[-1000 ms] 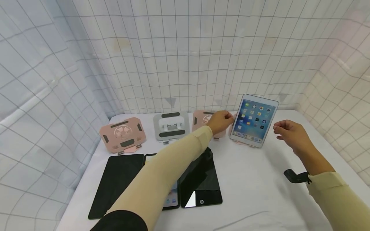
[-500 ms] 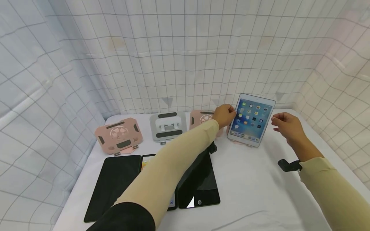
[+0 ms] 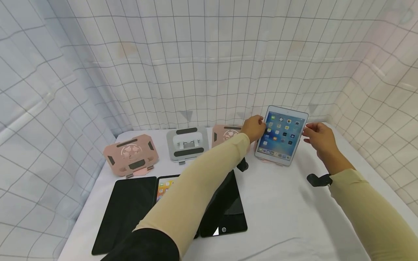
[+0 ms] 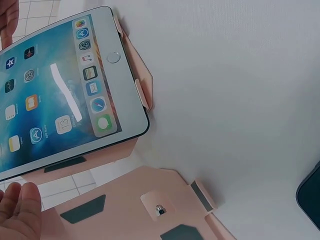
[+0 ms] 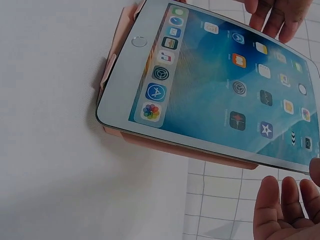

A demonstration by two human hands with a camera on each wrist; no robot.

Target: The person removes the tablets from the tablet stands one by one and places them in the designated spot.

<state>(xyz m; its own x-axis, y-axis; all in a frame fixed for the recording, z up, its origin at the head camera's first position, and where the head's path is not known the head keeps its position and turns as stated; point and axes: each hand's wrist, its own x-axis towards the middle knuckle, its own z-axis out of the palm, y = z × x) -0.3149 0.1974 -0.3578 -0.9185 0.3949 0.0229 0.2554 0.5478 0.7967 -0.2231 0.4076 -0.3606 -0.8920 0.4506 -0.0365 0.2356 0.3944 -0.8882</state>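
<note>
A white tablet (image 3: pixel 281 135) with a lit home screen leans back on a pink stand (image 4: pixel 144 82), whose lips catch its lower edge. My left hand (image 3: pixel 254 128) is at the tablet's left edge, fingers loosely bent beside it. On the opposite side, my right hand (image 3: pixel 319 137) has its thumb right at the tablet's upper right edge. In the right wrist view the right hand's fingers (image 5: pixel 268 205) are spread below that edge, apart from the stand. Much of the stand's back plate is hidden behind the tablet.
Left of the tablet stand another pink stand (image 3: pixel 218 136), a grey stand (image 3: pixel 171 145) and a further pink stand (image 3: pixel 130 154). In front lie a black tablet (image 3: pixel 124 210), one with a lit screen (image 3: pixel 164 185) and a dark one (image 3: pixel 236 219), partly under my left sleeve (image 3: pixel 196 192).
My right hand has moved in from beside the tablet to its right edge. My left hand has come closer to the left edge. The view has shifted slightly; the tablet stays on its stand.
</note>
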